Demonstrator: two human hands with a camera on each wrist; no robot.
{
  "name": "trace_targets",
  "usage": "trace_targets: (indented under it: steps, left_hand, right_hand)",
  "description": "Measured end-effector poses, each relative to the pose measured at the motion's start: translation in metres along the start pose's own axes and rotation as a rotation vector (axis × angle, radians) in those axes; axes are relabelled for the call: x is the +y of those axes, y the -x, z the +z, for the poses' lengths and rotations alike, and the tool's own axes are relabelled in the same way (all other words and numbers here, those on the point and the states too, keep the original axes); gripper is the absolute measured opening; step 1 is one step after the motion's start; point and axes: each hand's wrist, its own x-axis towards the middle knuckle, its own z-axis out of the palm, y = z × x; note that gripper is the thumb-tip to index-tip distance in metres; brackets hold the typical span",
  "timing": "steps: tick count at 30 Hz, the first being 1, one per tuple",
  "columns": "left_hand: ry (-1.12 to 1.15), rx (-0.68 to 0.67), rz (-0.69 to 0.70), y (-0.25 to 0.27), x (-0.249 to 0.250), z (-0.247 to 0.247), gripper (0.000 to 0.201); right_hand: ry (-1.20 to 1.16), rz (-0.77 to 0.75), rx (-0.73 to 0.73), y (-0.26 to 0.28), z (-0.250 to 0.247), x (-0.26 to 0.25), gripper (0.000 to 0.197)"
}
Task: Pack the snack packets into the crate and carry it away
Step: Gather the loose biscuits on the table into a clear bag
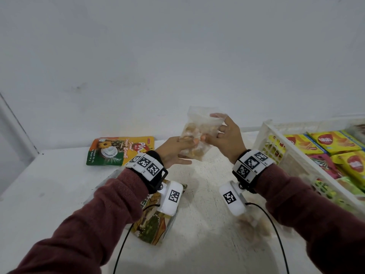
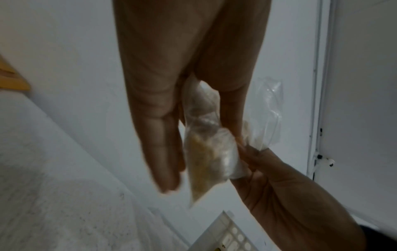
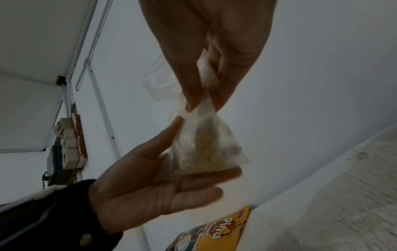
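A clear plastic snack bag (image 1: 199, 135) with brownish pieces hangs above the white table (image 1: 59, 194). My right hand (image 1: 212, 127) pinches its upper part between thumb and fingers, as the right wrist view shows (image 3: 201, 105). My left hand (image 1: 183, 149) lies under the bag (image 3: 206, 146) with straight fingers (image 3: 214, 173), its thumb beside the plastic. In the left wrist view the bag (image 2: 206, 152) sits between the straight fingers (image 2: 163, 161) and the thumb. The white crate (image 1: 262, 135) stands at the right, holding several yellow and pink packets (image 1: 333, 143).
An orange and green biscuit pack (image 1: 118, 151) lies flat at the back left of the table. A green and yellow packet (image 1: 154, 224) lies under my left wrist. A blurred clear bag (image 1: 252, 224) lies under my right wrist. A white wall rises behind.
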Motion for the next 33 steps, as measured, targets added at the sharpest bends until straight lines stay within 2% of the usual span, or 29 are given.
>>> trace_targets:
  steps: [3,7,14,20,24,27,29,31,33]
  left_hand:
    - [0.009,-0.041,-0.004,0.0,-0.002,-0.004,0.018]
    - [-0.062,0.031,0.037,-0.002,-0.003,-0.004,0.019]
    - [-0.107,0.095,0.05,-0.007,-0.004,-0.001,0.008]
    - [-0.256,0.044,-0.016,-0.001,-0.006,-0.007,0.009]
    - [-0.339,-0.027,-0.059,0.007,-0.005,-0.012,0.024]
    - [-0.439,-0.104,-0.071,0.014,-0.003,-0.011,0.049]
    - [-0.475,-0.136,-0.007,0.02,0.0,-0.007,0.057]
    - [-0.391,-0.102,0.124,0.025,0.004,-0.002,0.057]
    - [-0.258,-0.046,0.246,0.029,0.009,0.002,0.045]
  right_hand:
    - [-0.013,0.022,-0.037,0.0,0.001,-0.001,0.059]
    - [0.043,0.04,-0.069,-0.003,0.002,-0.004,0.056]
    - [0.067,0.052,0.076,-0.009,0.007,-0.001,0.03]
    - [0.136,0.092,-0.007,-0.011,-0.005,-0.008,0.044]
    - [0.215,0.059,-0.008,-0.012,-0.015,-0.02,0.021]
    - [0.161,0.023,0.029,-0.011,-0.015,-0.023,0.026]
    - [0.132,-0.006,0.005,-0.006,-0.011,-0.027,0.027]
    - [0.13,-0.029,-0.031,-0.001,-0.006,-0.031,0.027]
    - [0.171,-0.038,-0.064,0.004,-0.002,-0.037,0.027]
